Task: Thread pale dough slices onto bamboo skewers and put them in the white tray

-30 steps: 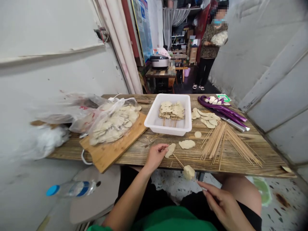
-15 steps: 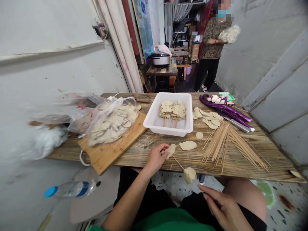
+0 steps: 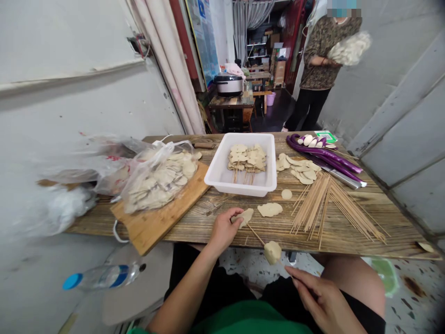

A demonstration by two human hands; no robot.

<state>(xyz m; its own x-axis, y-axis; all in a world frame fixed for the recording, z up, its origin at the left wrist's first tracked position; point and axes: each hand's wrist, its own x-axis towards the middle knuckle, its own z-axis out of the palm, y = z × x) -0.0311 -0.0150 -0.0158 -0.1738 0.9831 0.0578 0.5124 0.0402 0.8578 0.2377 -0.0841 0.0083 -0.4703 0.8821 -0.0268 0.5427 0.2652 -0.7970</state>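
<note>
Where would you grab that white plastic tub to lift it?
Probably by the white plastic tub's left and right rims, coming from the near side: its lip flares outward, and the skewered slices inside leave that lip uncovered. Loose slices lie close by on the right, so go gently there.

Strip of bare tabletop [image 3: 200, 215] between cutting board [image 3: 141, 234] and left hand [image 3: 222, 229] — I'd call it passable. White tray [image 3: 239, 188] blocks straight ahead; flat slice [image 3: 270, 210], then skewer pile [image 3: 314, 206] in the way toward the person's right, eggplants [image 3: 323, 153] beyond.
</note>
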